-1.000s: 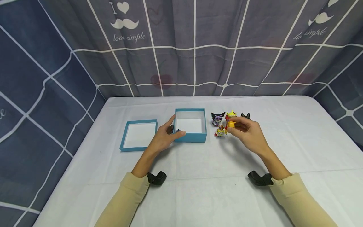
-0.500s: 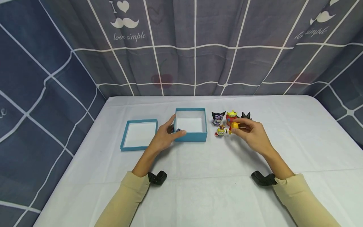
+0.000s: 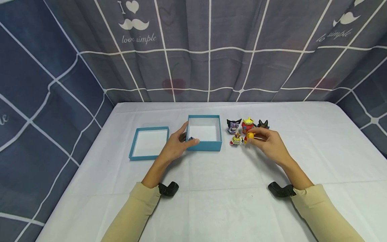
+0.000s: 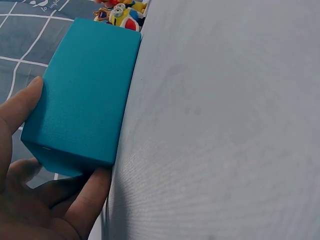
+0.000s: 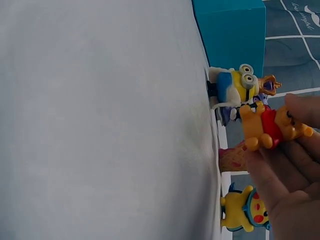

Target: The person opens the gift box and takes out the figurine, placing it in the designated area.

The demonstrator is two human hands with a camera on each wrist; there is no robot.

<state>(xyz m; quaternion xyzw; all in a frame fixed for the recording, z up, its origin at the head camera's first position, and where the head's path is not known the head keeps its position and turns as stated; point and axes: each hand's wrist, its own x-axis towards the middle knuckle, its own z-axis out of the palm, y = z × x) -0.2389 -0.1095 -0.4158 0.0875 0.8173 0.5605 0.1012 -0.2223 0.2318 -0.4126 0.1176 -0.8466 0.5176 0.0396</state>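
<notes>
My left hand [image 3: 176, 144] grips the left side of an open blue box [image 3: 208, 146]. Its thumb lies over the front rim, and the fingers are largely behind the wall in the head view. My right hand [image 3: 269, 145] pinches a Winnie the Pooh figurine [image 5: 270, 127], orange with a red shirt, between thumb and fingers. Whether its feet touch the cloth I cannot tell. Just left of it stands a crowned minion figurine [image 3: 235, 138]. Behind are a black-eared figurine [image 3: 233, 126], a three-eyed alien figurine [image 3: 247, 125] and a dark-eared figurine [image 3: 263, 124], partly hidden.
A shallow blue box lid [image 3: 148, 157] lies left of the box, inner side up. In the box's front left corner, something small and dark blue [image 3: 190, 138] shows. The right wrist view also has a yellow figurine with blue trim [image 5: 245, 207]. White cloth [image 3: 211, 201] covers the table.
My right hand has shifted slightly right and toward me with the Winnie the Pooh figurine, so the alien figurine behind shows more fully. My left hand keeps its grip on the box.
</notes>
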